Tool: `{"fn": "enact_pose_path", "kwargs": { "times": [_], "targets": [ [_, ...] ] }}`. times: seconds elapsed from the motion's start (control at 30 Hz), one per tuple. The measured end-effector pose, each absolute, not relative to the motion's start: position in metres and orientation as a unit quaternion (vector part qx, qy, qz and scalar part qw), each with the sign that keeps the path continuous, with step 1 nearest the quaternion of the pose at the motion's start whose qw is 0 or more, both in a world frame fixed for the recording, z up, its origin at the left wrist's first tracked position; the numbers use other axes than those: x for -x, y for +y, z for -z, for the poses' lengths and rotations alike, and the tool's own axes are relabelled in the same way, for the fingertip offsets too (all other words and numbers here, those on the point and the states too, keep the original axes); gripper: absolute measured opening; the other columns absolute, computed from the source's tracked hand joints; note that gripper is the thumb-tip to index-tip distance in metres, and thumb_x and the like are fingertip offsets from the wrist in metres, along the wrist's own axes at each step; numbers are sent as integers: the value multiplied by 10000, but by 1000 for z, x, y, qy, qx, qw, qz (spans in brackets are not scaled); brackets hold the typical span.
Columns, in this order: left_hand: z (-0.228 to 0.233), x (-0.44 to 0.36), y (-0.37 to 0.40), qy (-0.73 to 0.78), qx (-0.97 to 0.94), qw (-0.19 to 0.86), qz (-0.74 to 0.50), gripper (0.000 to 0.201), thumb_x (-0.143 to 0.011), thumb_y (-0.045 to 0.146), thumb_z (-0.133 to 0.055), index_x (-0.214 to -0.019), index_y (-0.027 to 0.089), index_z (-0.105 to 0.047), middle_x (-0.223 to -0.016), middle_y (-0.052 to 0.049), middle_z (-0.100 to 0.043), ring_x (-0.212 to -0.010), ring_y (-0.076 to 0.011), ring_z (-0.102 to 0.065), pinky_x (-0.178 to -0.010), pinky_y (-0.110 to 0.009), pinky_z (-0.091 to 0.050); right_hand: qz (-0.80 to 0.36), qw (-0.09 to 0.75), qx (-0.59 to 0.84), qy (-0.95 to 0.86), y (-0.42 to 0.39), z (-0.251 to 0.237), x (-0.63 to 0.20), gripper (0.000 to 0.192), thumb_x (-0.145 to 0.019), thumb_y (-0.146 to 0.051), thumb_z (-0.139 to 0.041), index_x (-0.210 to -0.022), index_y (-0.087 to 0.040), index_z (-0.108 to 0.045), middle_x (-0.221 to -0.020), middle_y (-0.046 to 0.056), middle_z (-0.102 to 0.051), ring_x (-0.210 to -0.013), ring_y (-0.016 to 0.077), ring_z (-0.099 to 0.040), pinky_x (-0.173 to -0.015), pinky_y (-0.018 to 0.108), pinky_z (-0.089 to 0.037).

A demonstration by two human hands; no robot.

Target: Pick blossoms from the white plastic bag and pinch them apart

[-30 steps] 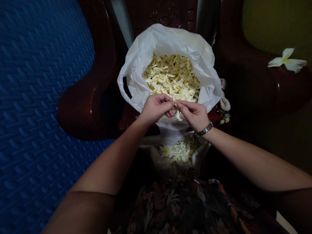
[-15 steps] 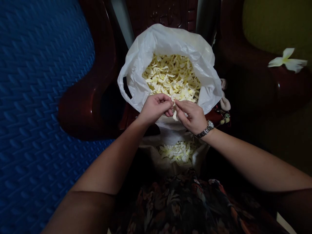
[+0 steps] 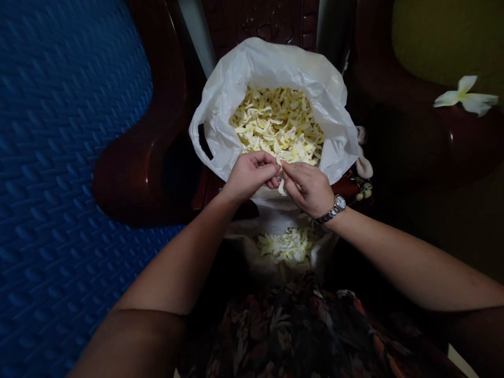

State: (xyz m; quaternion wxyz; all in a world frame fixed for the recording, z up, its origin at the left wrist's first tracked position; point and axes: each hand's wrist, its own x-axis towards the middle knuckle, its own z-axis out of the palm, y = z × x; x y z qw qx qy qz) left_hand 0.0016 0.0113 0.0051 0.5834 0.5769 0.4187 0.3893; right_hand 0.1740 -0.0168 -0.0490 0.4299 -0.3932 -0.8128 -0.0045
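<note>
Held flower (image 3: 282,187): white, small, with a thin, curved petal showing; the rest is covered, so its full shape cannot be told.
Large bag (image 3: 271,58): white plastic, thin, creased, faintly glossy; mouth spread wide and rounded, with a handle hole at the left side.
Mat (image 3: 59,157): blue, with a raised pattern of short ridges.
Left chair arm (image 3: 122,178): dark red-brown, polished, blunt and rounded at the end.
Chair back (image 3: 271,23): same dark tone, carved in relief.
Watch (image 3: 334,207): metal links, round pale dial, worn at the right wrist.
Left hand (image 3: 254,173): fingers curled, thumb and fingertips pinched narrow on the held flower.
Right hand (image 3: 311,188): fingers brought together narrow on the same flower, tips close to those of the left.
Place of the held flower: between the two sets of fingertips, partly hanging below them, at the near edge of the large bag.
Large bag, contents: a loose heap of flowers (image 3: 275,118), cream-white to yellow.
Small sack (image 3: 252,249): pale, dim, open-mouthed, nearer the body.
Small sack, contents: whitish blossoms (image 3: 287,247) with yellow-green tints.
Loose flower (image 3: 466,98): white, yellow-centred, petals spread, on the right chair arm (image 3: 468,128).
</note>
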Motion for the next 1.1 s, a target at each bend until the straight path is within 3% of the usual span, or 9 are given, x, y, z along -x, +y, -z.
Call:
{"fn": "enact_pose_path", "kwargs": {
  "times": [0.77,1.1],
  "targets": [
    [-3,-1,12,425,-584,578,-380,105,-734,30,-589,-720,133,-605,-500,30,-627,-449,-77,-594,-513,-181,-510,45,425,386,-818,-20,47,-173,350,-981,-195,-473,-1254,-119,-678,-1027,146,-779,-956,245,-720,-882,412,-608],
    [-3,-2,12,411,-585,588,-377,110,-732,30,-570,-709,131,-607,-503,26,-637,-450,-78,-597,-509,-180,-511,-47,467,412,-780,-24,41,-172,304,-966,-232,-521,-1162,-182,-748,-989,96,-805,-873,210,-751,-828,366,-606]
  ]
}}
